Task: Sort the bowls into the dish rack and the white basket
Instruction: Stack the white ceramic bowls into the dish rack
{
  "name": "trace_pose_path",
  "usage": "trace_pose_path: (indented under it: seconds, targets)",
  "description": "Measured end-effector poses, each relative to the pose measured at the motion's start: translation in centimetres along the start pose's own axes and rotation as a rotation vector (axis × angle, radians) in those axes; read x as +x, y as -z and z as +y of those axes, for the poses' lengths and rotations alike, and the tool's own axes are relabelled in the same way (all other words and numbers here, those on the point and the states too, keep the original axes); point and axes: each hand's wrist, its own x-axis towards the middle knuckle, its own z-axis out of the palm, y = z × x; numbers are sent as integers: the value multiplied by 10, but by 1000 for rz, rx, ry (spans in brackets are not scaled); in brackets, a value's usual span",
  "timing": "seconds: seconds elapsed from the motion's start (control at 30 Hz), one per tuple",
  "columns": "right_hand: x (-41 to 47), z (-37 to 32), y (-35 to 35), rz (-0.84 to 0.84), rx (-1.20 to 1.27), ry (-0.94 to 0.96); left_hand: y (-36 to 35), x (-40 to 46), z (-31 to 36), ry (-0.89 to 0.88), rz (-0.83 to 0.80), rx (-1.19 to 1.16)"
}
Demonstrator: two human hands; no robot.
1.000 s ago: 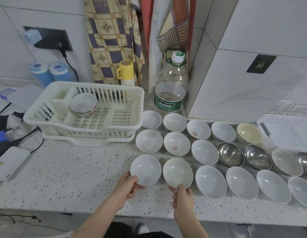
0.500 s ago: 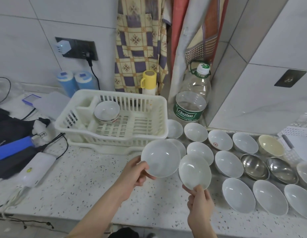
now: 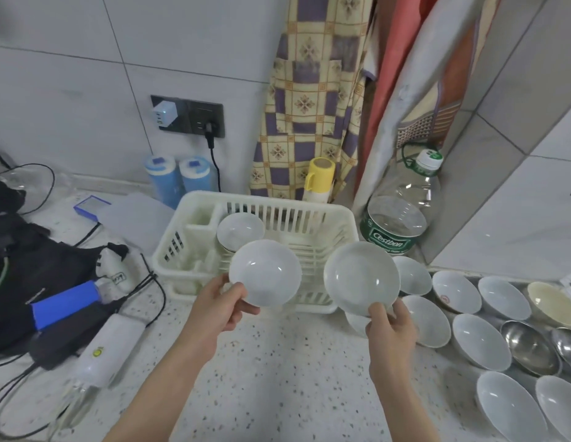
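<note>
My left hand (image 3: 218, 309) grips a white bowl (image 3: 265, 275) by its near rim, holding it in the air over the front of the white basket (image 3: 185, 224). My right hand (image 3: 391, 333) holds a second white bowl (image 3: 360, 277) the same way, just off the basket's right front corner. One white bowl (image 3: 239, 229) sits inside the basket at its back left. Several white bowls (image 3: 478, 341) and steel bowls (image 3: 529, 347) lie in rows on the counter at the right.
A large clear bottle (image 3: 402, 212) and a yellow flask (image 3: 319, 180) stand behind the basket. Cables, a white power pack (image 3: 105, 352) and dark gear crowd the left of the speckled counter (image 3: 278, 378). A cream bowl (image 3: 550, 303) lies at the far right.
Both hands picked the two nearest white bowls off the counter and carried them up and left to the basket. The view has turned left with them.
</note>
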Motion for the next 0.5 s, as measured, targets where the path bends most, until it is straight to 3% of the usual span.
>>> trace_pose_path:
  seconds: [0.27,0.5]
  targets:
    - [19,-11,-77,-69,54,3,59,40,20,-65,136,-19]
    - [36,-10,-146,-131,-44,-8,85,83,31,-154,229,-46]
